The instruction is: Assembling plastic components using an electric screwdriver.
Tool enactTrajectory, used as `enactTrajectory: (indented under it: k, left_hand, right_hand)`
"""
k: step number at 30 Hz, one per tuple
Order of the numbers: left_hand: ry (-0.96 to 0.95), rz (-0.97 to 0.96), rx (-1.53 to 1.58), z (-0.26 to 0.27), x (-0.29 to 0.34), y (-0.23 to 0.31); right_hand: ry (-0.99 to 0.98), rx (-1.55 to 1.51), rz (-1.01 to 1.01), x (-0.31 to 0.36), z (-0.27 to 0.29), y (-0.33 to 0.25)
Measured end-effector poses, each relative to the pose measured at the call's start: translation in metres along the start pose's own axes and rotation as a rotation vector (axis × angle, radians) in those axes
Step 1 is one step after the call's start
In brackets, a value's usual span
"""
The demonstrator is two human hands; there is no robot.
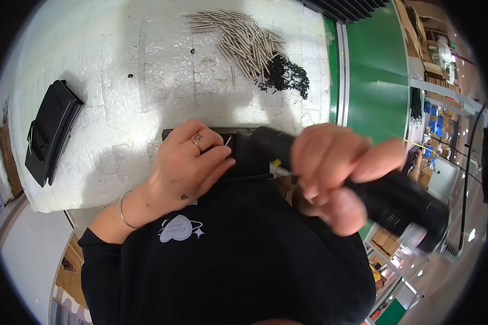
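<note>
My left hand point(192, 157) lies over a flat black part point(249, 160) at the table's near edge, in front of my body. Its fingers are curled and pressed together at a short silver pin point(228, 141), which sticks up beside the fingertips. The fingertips partly hide where the pin meets the part. In my closed right hand point(336, 168) is a black corded electric screwdriver point(398, 203), smeared by motion. Its nose points left, over the right end of the black part; no bit can be made out.
A heap of silver pins point(246, 46) and a pile of small black pieces point(287, 76) lie on the white-covered table point(103, 38). At the left rests another black assembly point(51, 132). A dark cable point(465, 179) hangs at the right, near green surfacing point(374, 70).
</note>
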State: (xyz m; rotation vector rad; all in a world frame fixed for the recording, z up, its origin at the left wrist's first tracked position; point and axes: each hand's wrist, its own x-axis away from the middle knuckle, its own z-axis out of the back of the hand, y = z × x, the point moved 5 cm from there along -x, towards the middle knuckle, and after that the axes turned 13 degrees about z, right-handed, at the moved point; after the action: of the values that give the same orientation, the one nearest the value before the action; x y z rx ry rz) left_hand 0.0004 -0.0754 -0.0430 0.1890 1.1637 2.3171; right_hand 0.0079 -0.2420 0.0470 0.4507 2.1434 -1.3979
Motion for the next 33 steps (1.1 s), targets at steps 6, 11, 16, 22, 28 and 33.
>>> enactTrajectory:
  k: [6, 11, 16, 22, 28, 33]
  left_hand:
    - [-0.276, 0.129, -0.356, 0.006, 0.011, 0.016]
    - [-0.491, 0.134, -0.075, 0.031, 0.009, 0.016]
    - [-0.735, 0.409, 0.117, 0.043, -0.023, -0.006]
    - [-0.335, 0.128, -0.095, 0.034, -0.039, -0.018]
    - [0.205, -0.333, -0.21, 0.022, -0.075, 0.026]
    - [0.144, -0.307, -0.083, 0.018, -0.074, 0.02]
  right_hand:
    - [0.202, 0.233, 0.213, -0.016, 0.056, 0.005]
    - [0.258, 0.343, 0.189, -0.01, 0.068, 0.019]
    - [0.292, 0.197, 0.231, -0.009, 0.062, 0.012]
    - [0.131, 0.108, 0.271, -0.014, 0.04, -0.014]
    - [-0.037, 0.149, 0.228, -0.019, 0.014, -0.029]
    - [-0.059, 0.132, 0.256, -0.018, 0.012, -0.04]
